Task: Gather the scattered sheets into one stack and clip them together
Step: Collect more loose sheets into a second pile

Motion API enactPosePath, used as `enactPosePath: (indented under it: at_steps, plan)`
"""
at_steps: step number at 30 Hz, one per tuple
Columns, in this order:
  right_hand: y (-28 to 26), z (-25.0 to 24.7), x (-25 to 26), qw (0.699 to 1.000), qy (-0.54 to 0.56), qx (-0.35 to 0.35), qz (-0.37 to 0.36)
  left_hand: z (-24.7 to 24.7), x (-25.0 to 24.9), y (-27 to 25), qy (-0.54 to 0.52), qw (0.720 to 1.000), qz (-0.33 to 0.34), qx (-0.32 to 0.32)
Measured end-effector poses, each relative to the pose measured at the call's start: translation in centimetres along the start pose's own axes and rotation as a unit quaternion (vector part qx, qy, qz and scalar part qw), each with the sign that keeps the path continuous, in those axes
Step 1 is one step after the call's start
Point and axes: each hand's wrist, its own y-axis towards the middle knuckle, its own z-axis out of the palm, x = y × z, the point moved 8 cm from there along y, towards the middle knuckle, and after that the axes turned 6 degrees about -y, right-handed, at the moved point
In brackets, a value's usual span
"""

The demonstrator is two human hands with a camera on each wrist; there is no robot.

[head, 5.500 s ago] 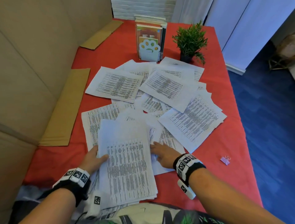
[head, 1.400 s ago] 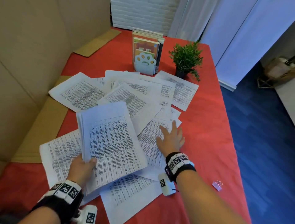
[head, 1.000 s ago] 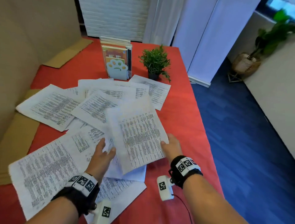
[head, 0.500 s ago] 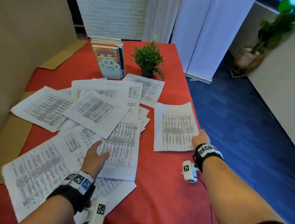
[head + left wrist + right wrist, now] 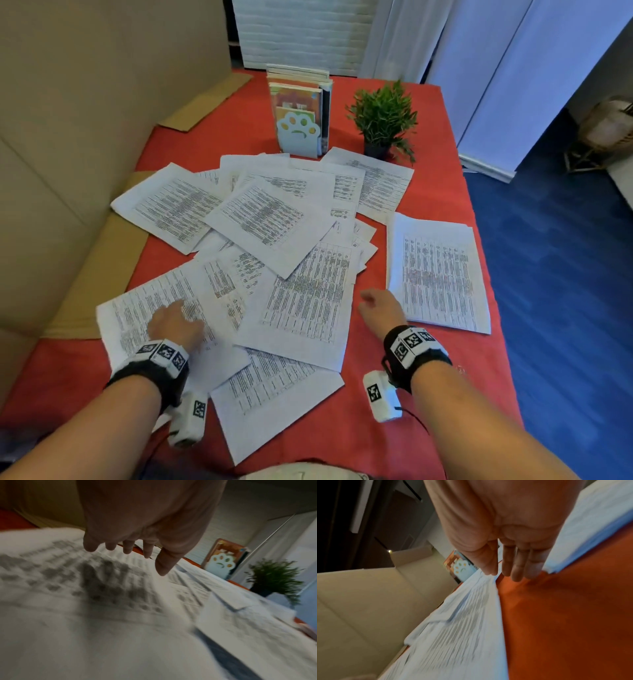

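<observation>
Right of the scattered sheets (image 5: pixel 260 219), a flat rectangular paper stack (image 5: pixel 436 274) lies lengthwise away from the person; left hand (image 5: pixel 176 325) spread on the sheets, right hand (image 5: pixel 382 308) loose, fingers together.

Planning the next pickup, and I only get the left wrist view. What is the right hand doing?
Observer: The right hand is empty, its fingers straight, over bare red cloth just right of the loose sheets.
Operator: Anything gathered over there yet?
Observer: Yes, a stack lies near the table's right edge, apart from the loose sheets, with its near left corner beside the right hand.
</observation>
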Motion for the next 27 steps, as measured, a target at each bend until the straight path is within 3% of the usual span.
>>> enactPosePath:
  at_steps: [6, 11, 14, 18, 22, 27]
  plan:
    - [-1.1, 4.9, 4.1, 0.996, -0.060, 0.022, -0.060, -3.6, 5.6, 3.3, 0.054, 0.994, -0.096, 0.006]
    - [-1.7, 7.8, 10.6, 0.968, -0.184, 0.035, -0.164, -5.3, 9.5, 4.0, -0.011, 0.988, -0.154, 0.013]
    - [-0.9, 9.3, 13.8, 0.942, -0.263, 0.045, -0.202, -5.3, 9.1, 3.4, -0.068, 0.991, -0.114, -0.004]
    - [1.2, 10.1, 15.2, 0.929, -0.328, 0.070, -0.157, -6.4, 6.6, 2.0, -0.182, 0.979, 0.023, -0.092]
    - [1.3, 9.4, 15.2, 0.933, -0.318, 0.040, -0.162, -5.7, 4.7, 2.6, -0.182, 0.977, 0.111, -0.032]
    - [-0.6, 9.4, 13.3, 0.937, -0.305, 0.043, -0.162, -3.6, 2.5, 3.4, -0.194, 0.972, 0.122, 0.042]
